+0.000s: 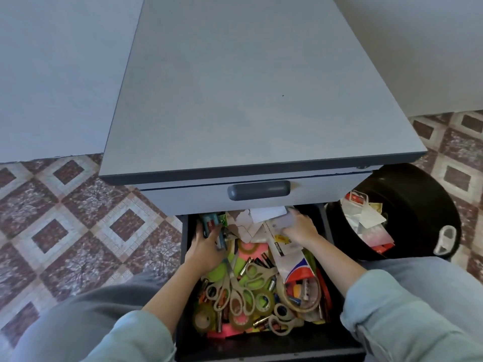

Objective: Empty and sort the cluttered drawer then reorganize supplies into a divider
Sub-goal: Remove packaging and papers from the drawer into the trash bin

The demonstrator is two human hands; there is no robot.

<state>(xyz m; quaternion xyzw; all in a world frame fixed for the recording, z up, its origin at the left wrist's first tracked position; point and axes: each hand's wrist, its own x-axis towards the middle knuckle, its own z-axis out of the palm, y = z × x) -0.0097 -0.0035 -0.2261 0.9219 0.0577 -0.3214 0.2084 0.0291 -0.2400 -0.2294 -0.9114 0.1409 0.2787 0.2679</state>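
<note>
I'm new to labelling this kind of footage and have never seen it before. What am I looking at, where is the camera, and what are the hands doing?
There is no machine: a person wears one wide-angle camera on the head, looking down at their own bare hands. Before them stands a grey cabinet whose lower drawer is pulled open, crammed with scissors, tape rolls and papers. The left hand grips a small packet at the drawer's back left. The right hand lies on the papers; whether it grips any is unclear. A black bin beside the cabinet holds packaging.
</note>
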